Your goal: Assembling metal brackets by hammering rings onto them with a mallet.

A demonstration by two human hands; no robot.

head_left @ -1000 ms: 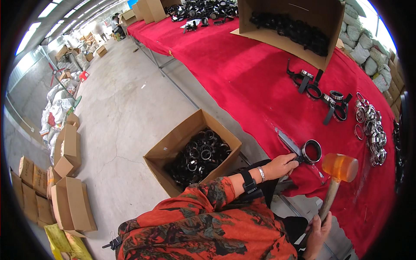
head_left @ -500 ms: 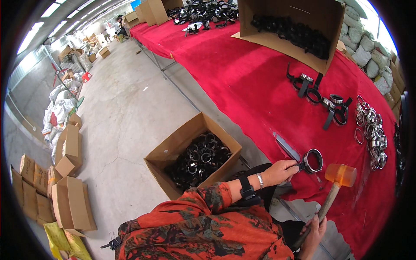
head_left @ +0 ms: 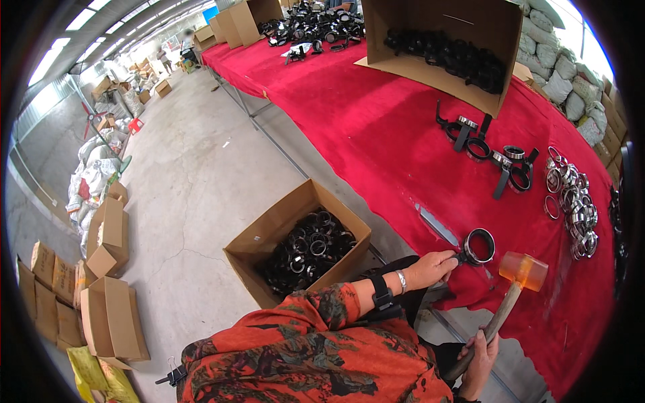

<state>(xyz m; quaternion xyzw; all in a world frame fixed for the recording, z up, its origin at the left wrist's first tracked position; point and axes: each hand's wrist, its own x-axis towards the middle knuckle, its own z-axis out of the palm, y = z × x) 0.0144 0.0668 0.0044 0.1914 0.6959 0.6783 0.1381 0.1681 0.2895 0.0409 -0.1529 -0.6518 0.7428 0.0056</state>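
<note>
My left hand (head_left: 433, 269) is closed round the short black handle of a ring-shaped clamp (head_left: 479, 246). Its round band has a silvery inner edge and is held at the near edge of the red-covered table. My right hand (head_left: 480, 352) grips the wooden handle of a mallet (head_left: 523, 271). The mallet's translucent orange head is just to the right of the clamp, apart from it. Beyond my left hand, a flat grey metal strip (head_left: 438, 226) lies on the cloth.
Silver rings (head_left: 578, 208) are heaped at the right of the red cloth (head_left: 403, 161). Black ring clamps (head_left: 478, 149) lie farther back, before a tipped cardboard box (head_left: 437, 20) of black parts. An open carton (head_left: 269, 225) of clamps stands left of the table.
The view has shifted slightly. The clamp in my left hand is tilted a little differently. Both hands keep their holds, and the mallet stays beside the clamp.
</note>
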